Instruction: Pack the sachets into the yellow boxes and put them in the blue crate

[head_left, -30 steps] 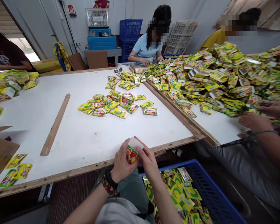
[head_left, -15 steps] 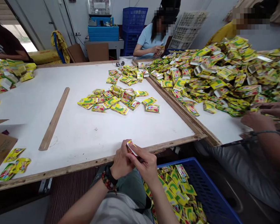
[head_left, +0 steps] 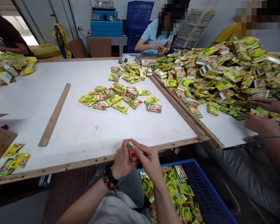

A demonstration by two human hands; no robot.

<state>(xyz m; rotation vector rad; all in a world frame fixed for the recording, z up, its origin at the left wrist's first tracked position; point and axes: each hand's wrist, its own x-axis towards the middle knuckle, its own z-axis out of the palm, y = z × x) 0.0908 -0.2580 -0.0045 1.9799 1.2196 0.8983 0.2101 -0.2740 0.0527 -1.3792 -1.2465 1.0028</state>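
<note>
Close to the table's front edge, my left hand (head_left: 123, 159) is wrapped round a small yellow and red printed box (head_left: 132, 151). My right hand (head_left: 147, 157) grips the same box from the other side, its thumb and fingers near the upper end; my fingers partly cover the box. Beyond my hands, a loose group of similar small boxes (head_left: 114, 99) lies on the white table (head_left: 102, 127). Below my right forearm, a blue plastic crate (head_left: 201, 182) holds many flat yellow-green packs (head_left: 177, 186).
A large heap of boxes (head_left: 223, 74) lies right of a wooden divider (head_left: 177, 105). A co-worker's hands (head_left: 263, 123) work at that heap. Leftward are a wooden strip (head_left: 54, 115), a cardboard box (head_left: 2, 143) and several sachets (head_left: 15, 160). Another person (head_left: 153, 40) sits across the table.
The box between my hands has turned, so more of its printed face shows. My right fingers have shifted over its upper end. The view has moved slightly.
</note>
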